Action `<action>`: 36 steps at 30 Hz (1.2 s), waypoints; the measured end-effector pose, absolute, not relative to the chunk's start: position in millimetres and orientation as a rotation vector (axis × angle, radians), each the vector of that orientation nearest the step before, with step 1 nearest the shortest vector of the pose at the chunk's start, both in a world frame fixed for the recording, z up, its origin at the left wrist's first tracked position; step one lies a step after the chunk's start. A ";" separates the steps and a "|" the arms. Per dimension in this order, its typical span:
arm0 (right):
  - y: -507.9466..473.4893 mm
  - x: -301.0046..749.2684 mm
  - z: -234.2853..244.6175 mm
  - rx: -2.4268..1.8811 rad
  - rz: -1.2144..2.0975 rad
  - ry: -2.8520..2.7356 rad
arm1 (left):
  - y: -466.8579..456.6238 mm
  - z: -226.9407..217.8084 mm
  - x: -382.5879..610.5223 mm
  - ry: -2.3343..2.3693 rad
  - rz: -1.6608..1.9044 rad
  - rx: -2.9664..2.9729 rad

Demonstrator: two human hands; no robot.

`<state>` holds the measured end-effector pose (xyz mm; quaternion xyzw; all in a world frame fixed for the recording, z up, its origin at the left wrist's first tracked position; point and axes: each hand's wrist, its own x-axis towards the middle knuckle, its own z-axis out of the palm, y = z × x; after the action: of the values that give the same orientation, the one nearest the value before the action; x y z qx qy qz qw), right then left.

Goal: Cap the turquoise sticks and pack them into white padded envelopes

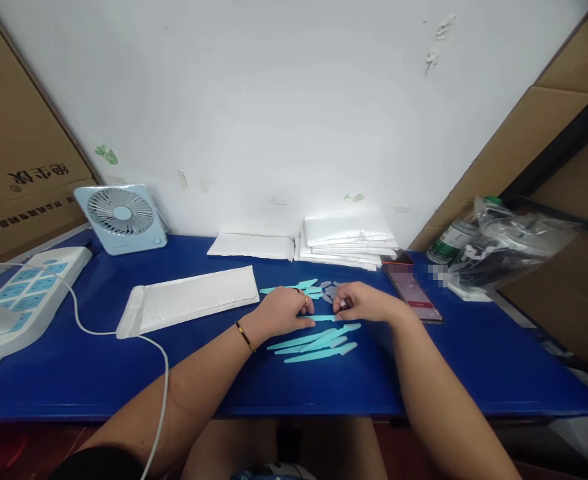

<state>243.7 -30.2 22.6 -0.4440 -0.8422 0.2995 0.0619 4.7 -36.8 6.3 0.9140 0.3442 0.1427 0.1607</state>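
Note:
Between my hands lies a slim teal eyebrow razor (324, 318), held level just above the blue table. My left hand (287, 311) pinches its left end with thumb and fingers. At the other end my right hand (358, 302) pinches it too, fingers curled in. Several more teal razors (319, 341) lie loosely fanned on the near side of my hands. Behind my left fingers is another small group of teal razors (301, 287), partly hidden. Small translucent pieces that look like blade caps (327, 291) lie beside that group, partly behind my right hand.
A white padded mailer (194, 300) lies on the blue table (324, 393) at left, with another mailer (251, 245) and a mailer stack (347, 237) along the wall. Also here: a fan (123, 217), power strip (29, 293), white cable (77, 310), phone (414, 293), plastic bag (509, 250).

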 end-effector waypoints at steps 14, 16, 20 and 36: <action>-24.2 250.9 21.2 -1.340 0.778 -2.367 | -29.1 18.9 -2.2 1.292 0.398 2.634; -20.2 254.9 18.4 -1.408 0.701 -2.306 | -24.2 21.5 -7.9 1.385 0.368 2.617; -19.8 263.7 21.0 -1.505 0.653 -2.222 | -16.7 21.5 -16.7 1.477 0.369 2.561; -32.8 247.6 32.0 -1.293 0.879 -2.466 | -36.3 13.0 0.5 1.035 0.377 2.577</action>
<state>247.6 -32.8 32.0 -0.4401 -0.8394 0.2991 0.1105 0.5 -36.3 13.0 0.9063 0.3640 0.1326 0.1689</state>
